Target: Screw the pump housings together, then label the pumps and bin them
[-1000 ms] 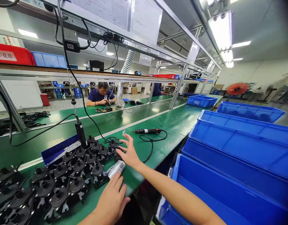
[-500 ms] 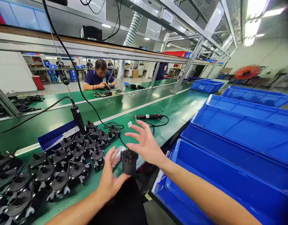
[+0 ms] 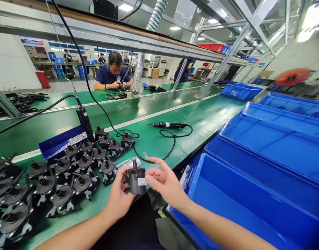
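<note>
My left hand (image 3: pixel 121 189) is wrapped round a small black pump (image 3: pixel 136 187), held upright with its spout on top, above the table's front edge. A white label (image 3: pixel 141 181) lies against the pump's side. My right hand (image 3: pixel 166 182) has its thumb and a bent finger closed at the label's right edge. Its index finger stretches out, and a small clear strip (image 3: pixel 145 156) shows at that fingertip. Behind the pump lies a clear plastic sheet of labels (image 3: pixel 128 162), partly hidden. Several similar black pumps on brackets (image 3: pixel 81 182) stand in rows to the left.
A blue tray of small metal screws (image 3: pixel 62 142) sits behind the pumps. One electric screwdriver (image 3: pixel 84 121) hangs from a cord; another screwdriver (image 3: pixel 168 125) lies on the green table (image 3: pixel 201 114). Blue crates (image 3: pixel 253 194) stand at right. A co-worker (image 3: pixel 114 74) sits across the table.
My right hand has come down and its fingers have closed at the pump's side, where a white label now shows. The pump has tilted upright in my left hand, which has closed round it.
</note>
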`<action>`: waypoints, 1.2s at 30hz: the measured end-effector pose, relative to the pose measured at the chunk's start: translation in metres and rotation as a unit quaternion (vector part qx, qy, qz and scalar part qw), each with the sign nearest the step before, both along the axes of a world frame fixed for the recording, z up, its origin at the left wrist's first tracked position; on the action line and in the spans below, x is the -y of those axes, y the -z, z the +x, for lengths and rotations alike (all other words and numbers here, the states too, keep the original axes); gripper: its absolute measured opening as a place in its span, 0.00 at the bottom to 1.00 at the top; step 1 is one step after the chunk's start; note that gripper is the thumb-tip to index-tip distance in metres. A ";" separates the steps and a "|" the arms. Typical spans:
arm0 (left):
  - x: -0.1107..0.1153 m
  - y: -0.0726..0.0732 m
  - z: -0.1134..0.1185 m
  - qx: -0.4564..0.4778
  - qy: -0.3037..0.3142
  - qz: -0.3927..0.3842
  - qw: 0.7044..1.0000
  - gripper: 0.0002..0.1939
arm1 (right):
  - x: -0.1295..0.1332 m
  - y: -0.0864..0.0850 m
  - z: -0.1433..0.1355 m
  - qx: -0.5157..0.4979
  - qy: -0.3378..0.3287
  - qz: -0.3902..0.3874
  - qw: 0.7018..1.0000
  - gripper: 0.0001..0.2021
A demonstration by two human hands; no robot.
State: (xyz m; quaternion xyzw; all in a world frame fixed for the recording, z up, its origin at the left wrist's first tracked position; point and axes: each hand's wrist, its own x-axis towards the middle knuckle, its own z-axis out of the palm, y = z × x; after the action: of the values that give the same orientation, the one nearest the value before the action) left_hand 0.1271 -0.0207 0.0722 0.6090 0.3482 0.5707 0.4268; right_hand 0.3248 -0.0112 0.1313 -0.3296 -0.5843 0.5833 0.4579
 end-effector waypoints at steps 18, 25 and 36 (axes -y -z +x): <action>0.004 0.001 0.001 -0.016 -0.009 -0.029 0.999 0.36 | 0.010 -0.006 -0.007 0.097 0.062 0.036 0.993 0.40; 0.002 0.002 0.001 -0.014 -0.007 -0.027 1.000 0.35 | 0.011 -0.001 -0.010 0.113 0.078 0.059 0.989 0.39; 0.002 0.002 0.000 -0.049 -0.021 0.041 0.998 0.29 | -0.006 0.014 0.009 0.316 0.132 0.279 0.897 0.44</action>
State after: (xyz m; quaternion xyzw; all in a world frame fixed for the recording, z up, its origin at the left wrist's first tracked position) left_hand 0.1269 -0.0227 0.0707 0.6458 0.3583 0.5626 0.3715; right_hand 0.3335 -0.0051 0.1175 -0.4293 -0.7884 0.1959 0.3947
